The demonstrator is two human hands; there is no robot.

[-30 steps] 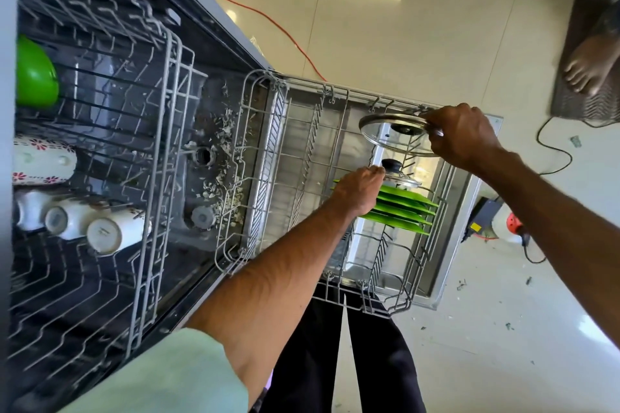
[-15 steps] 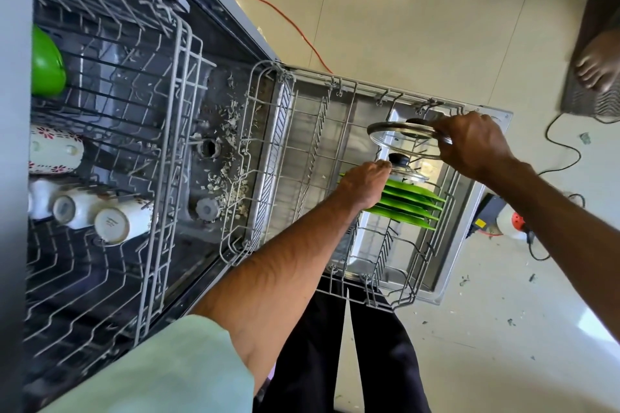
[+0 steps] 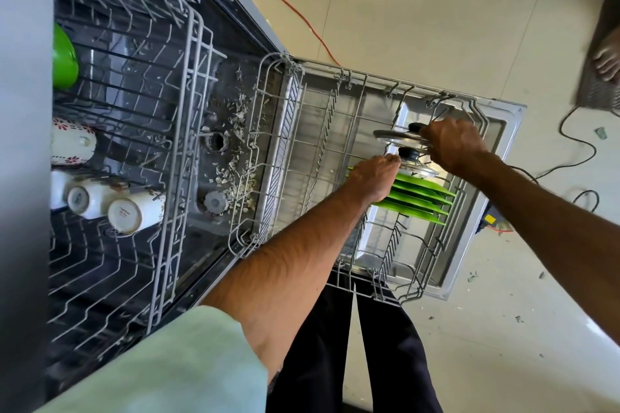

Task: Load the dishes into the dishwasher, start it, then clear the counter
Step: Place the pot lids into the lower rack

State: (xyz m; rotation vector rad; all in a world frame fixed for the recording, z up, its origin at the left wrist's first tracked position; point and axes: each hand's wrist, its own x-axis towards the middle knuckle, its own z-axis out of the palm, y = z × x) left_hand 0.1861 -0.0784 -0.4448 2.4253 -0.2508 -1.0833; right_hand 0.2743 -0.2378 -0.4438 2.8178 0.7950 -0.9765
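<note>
The dishwasher's lower rack [image 3: 278, 131] is pulled out over the open door. Several green plates [image 3: 422, 198] stand on edge in its right part. My right hand [image 3: 453, 144] grips the rim of a glass lid [image 3: 392, 134] with a black knob, held on edge just above the plates. A second glass lid [image 3: 419, 169] with a black knob stands in the rack beside the plates. My left hand [image 3: 375, 174] rests against that lid and the plates, fingers curled at its edge.
The upper rack [image 3: 188, 111] at the left holds a green bowl [image 3: 63, 60] and white cups [image 3: 124, 211]. Food scraps lie on the tub floor [image 3: 235, 164]. Cables [image 3: 577, 141] and an orange cord [image 3: 302, 20] run over the tiled floor. Another person's foot [image 3: 607, 60] stands on a mat at the right.
My right hand has tipped the glass lid from nearly flat onto its edge and lowered it toward the rack. My left hand stays at the lid next to the plates.
</note>
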